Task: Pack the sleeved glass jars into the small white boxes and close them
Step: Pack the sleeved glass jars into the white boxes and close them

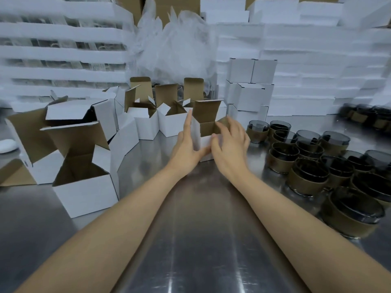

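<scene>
**A:** How far along is the packing?

**B:** Well short of done, I'd judge. A small stack of closed boxes (pixel 251 89) stands right of centre, above the middle. Many sleeved jars (pixel 306 166) crowd the steel table (pixel 201 240) at the right edge, and empty open boxes (pixel 84 191) fill the left.

**A:** And the one in hand?

**B:** The white box (pixel 204 143) sits mid-frame, lid upright, side flaps out. The left hand (pixel 186 146) lays straight fingers flat against its left wall. The right hand (pixel 229 144) spreads lightly bent fingers over the right flap, thumb on the front. I see no jar inside, though the hands hide part of it.

**A:** What's left?

**B:** Probably a jar in, flaps folded and lid tucked, then the same for the rest.
</scene>
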Demonstrator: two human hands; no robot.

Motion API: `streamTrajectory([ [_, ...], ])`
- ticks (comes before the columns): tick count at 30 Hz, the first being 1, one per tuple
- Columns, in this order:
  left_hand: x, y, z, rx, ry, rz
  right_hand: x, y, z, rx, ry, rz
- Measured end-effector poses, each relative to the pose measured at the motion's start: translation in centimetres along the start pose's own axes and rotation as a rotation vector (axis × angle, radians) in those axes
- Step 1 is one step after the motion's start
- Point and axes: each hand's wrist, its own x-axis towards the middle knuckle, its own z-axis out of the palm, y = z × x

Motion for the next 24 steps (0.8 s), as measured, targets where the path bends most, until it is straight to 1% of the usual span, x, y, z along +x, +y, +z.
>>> streamTrajectory([
  [3, 0.1, -0.1, 0.0, -0.044, 0.004, 0.014, 0.1, -0.1, 0.0, 0.096, -0.096, 0.100],
  [6, 0.1, 0.0, 0.1, -0.146, 0.094, -0.040, 0.2, -0.2, -0.1, 0.207, -0.177, 0.204],
  [9, 0.2, -0.3, 0.1, -0.122, 0.145, -0.068, 0.3, -0.4, -0.2, 0.230, -0.250, 0.252],
  [12, 0.4, -0.7, -0.2, -0.112, 0.124, -0.083, 0.2, -0.7, -0.4, 0.331, -0.305, 0.287],
  [15, 0.6, -1.0, -0.6, -0.193, 0.077, -0.125, 0.6, -0.6, -1.0, 0.316, -0.355, 0.291],
  [16, 0.6, -1.0, -0.6, -0.220, 0.077, -0.142, 0.7, -0.6, -1.3, 0.281, -0.368, 0.276],
  [17, 0.6, -1.1, -0.7, -0.236, 0.089, -0.156, 0.9, -0.6, -1.5, 0.192, -0.370, 0.240],
  [18, 0.7, -1.1, -0.6, -0.246, 0.108, -0.170, 1.0, -0.5, -1.8, 0.039, -0.358, 0.184],
  [20, 0.8, -1.2, -0.6, -0.277, 0.148, -0.196, 1.0, -0.2, -2.2, -0.356, -0.304, 0.091],
  [22, 0.8, -1.3, -0.6, -0.311, 0.195, -0.217, 0.9, 0.4, -2.8, -0.640, -0.275, 0.101],
  [24, 0.9, -1.4, -0.7, -0.339, 0.226, -0.222, 0.7, 0.8, -3.3, -0.793, -0.289, 0.165],
])
